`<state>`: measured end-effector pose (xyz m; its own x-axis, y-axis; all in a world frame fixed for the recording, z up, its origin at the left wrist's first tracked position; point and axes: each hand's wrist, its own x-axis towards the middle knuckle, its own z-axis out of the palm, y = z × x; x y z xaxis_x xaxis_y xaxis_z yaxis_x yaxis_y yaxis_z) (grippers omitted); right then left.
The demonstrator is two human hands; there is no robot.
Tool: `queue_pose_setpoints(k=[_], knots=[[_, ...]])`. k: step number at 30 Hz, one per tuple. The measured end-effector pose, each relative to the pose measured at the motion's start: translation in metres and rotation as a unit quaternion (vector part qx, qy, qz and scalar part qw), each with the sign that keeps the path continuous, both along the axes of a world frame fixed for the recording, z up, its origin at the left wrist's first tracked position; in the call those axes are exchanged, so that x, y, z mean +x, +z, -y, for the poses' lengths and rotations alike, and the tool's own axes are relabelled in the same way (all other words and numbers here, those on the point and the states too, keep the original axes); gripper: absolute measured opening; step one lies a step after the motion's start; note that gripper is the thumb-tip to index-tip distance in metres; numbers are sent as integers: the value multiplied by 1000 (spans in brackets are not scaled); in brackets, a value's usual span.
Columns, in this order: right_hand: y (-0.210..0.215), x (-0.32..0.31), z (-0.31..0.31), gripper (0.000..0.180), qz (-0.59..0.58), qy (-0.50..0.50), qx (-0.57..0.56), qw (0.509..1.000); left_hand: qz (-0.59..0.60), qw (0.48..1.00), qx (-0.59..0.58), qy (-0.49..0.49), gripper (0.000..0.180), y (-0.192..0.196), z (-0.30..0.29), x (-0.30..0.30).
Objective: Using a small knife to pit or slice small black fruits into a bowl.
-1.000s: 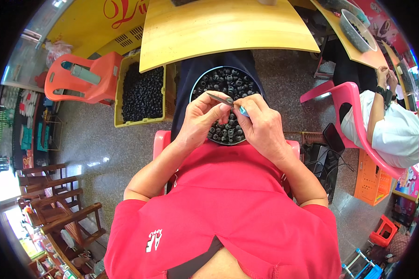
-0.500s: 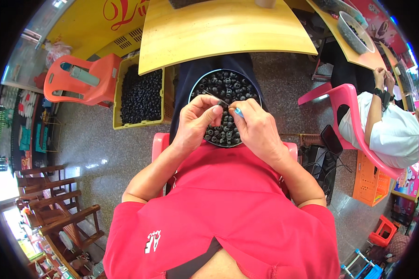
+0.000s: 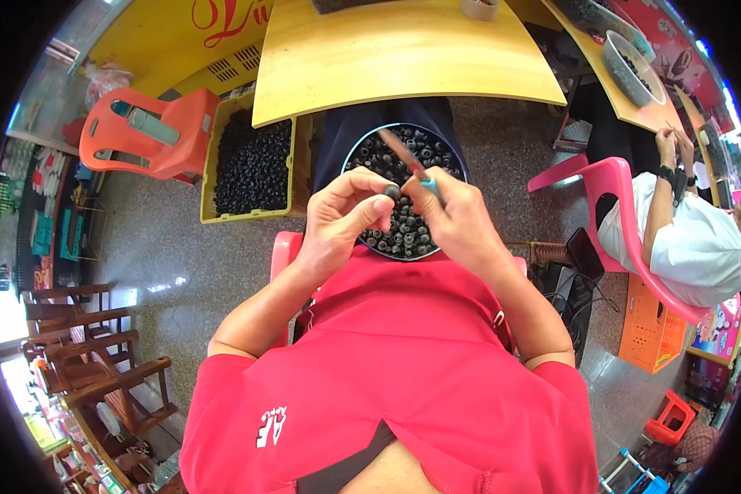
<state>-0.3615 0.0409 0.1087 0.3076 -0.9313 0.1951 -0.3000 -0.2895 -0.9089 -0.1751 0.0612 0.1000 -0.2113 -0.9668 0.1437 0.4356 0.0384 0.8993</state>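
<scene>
Above a round pale-rimmed bowl (image 3: pixel 410 259), the left hand (image 3: pixel 343 216) pinches a small dark round piece (image 3: pixel 393 192), just beside the right hand (image 3: pixel 454 212), which is curled around a blue-handled knife (image 3: pixel 404 153).

Location type: apparently a small shop doubling as workroom. Indicators: stocked shelves (image 3: pixel 41 206) at left, yellow panel (image 3: pixel 160 37) bearing large red script, table (image 3: pixel 403 66), loaded yellow crate (image 3: pixel 247 215).

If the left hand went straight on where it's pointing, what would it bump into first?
Probably the right hand, since the left hand points across toward it, with a small dark round piece at its tip. Depth is hard to tell from here.
</scene>
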Motion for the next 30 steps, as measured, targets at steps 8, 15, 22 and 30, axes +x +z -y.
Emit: queue_pose_setpoints(k=[8,15,22,30], knots=[[14,1,-6,27,246,69,314,914,79,995,-69,0,15,-7,1,-6],[-11,9,-9,24,269,68,275,921,33,997,73,-12,12,-11,-1,9],[-16,-11,-1,20,267,22,291,919,177,948,85,252,15,-63,39,126],[-28,-32,8,21,276,-21,267,923,369,871,53,319,47,-87,52,176]])
